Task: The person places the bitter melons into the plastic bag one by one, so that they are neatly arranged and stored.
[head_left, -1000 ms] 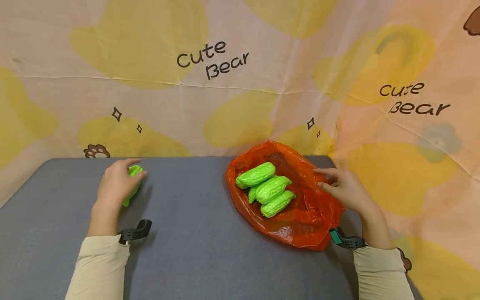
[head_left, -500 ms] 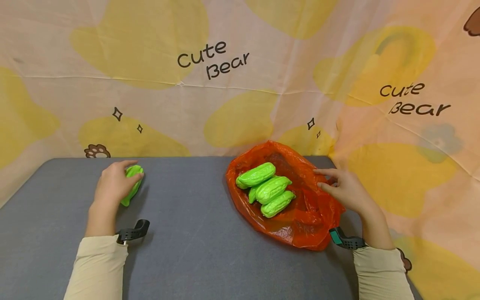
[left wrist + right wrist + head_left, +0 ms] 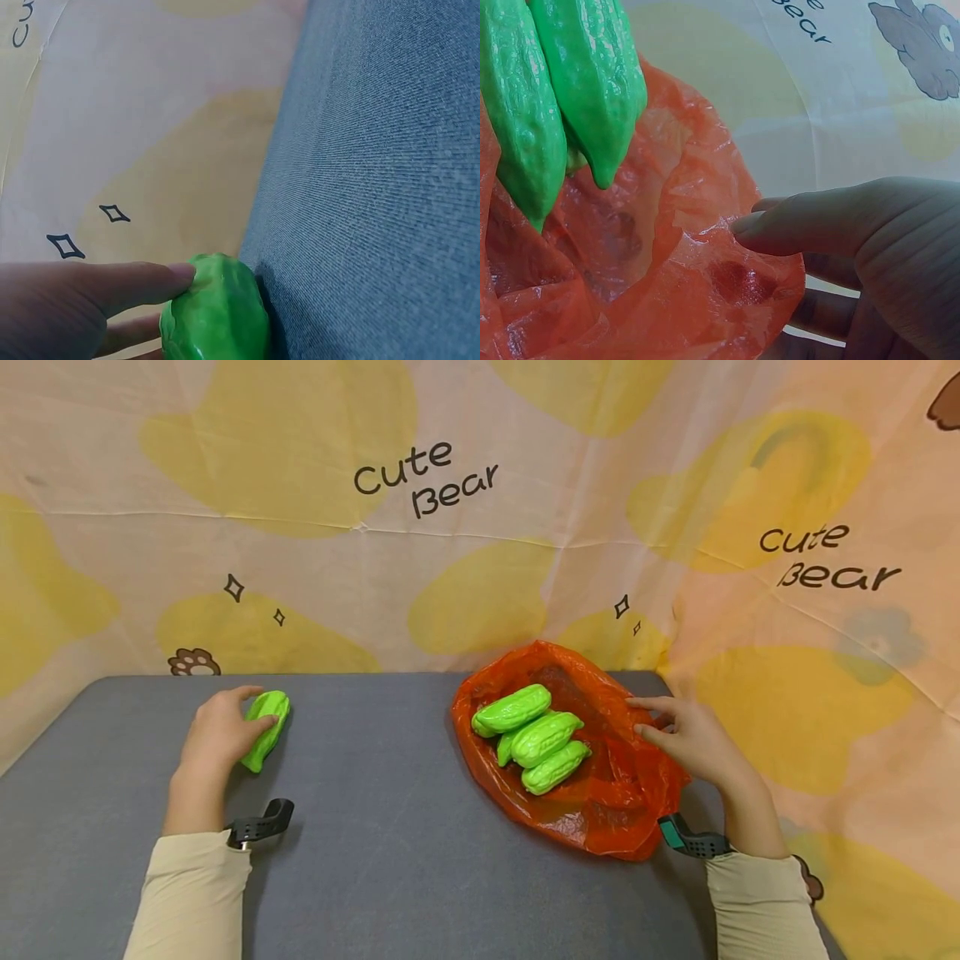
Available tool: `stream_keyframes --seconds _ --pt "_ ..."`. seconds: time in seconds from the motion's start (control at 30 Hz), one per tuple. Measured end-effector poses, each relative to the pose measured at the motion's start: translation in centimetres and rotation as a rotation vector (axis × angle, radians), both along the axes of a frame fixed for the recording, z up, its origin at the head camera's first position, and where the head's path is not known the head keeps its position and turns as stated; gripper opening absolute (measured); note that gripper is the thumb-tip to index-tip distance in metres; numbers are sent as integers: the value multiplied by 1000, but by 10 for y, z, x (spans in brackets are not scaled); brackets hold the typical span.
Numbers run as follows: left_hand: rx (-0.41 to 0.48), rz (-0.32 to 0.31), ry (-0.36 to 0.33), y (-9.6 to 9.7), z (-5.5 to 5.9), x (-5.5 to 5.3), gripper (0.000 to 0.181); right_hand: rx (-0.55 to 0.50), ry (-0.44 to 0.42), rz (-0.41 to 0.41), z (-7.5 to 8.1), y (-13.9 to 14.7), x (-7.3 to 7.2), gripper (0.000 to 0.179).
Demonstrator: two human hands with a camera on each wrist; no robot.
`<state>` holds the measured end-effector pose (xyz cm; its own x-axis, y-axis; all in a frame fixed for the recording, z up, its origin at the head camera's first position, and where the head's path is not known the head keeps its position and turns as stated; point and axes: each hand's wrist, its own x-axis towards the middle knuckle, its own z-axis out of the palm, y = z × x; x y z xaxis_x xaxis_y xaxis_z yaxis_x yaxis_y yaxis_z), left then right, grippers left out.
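Note:
My left hand (image 3: pixel 217 727) is over a bright green, bumpy toy bitter melon (image 3: pixel 264 737) lying on the left of the table. In the left wrist view, the straight thumb (image 3: pixel 142 281) touches the top of this melon (image 3: pixel 221 319), and the other fingers are partly hidden behind it. On the right, an orange-red plastic bag (image 3: pixel 592 827) lies spread with its mouth facing up. Several similar melons (image 3: pixel 545 739) are piled inside. My right hand (image 3: pixel 693 735) holds the bag's right side, thumb (image 3: pixel 802 221) on the film and the other fingers behind its edge.
The grey table (image 3: pixel 390 827) spans between the two hands. Close behind stands a wall of yellow-patterned printed cloth (image 3: pixel 315 568), and a similar cloth borders the right side. Both wrists carry black camera mounts (image 3: pixel 262 825).
My left hand has shifted left and slightly nearer, uncovering more of the melon on the table. The right hand and the bag have stayed where they were.

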<state>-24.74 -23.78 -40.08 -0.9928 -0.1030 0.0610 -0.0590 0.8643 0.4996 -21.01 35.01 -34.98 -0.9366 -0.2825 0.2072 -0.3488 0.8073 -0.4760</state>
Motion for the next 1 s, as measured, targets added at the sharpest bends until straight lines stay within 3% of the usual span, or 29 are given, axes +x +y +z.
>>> stream_keyframes --seconds 0.5,1.0 --pt "-6 -24 -51 -3 -5 -1 65 -13 -4 -10 1 0 1 36" --pt "5 -32 -30 -1 -4 -1 61 -12 -10 -10 1 0 1 36"
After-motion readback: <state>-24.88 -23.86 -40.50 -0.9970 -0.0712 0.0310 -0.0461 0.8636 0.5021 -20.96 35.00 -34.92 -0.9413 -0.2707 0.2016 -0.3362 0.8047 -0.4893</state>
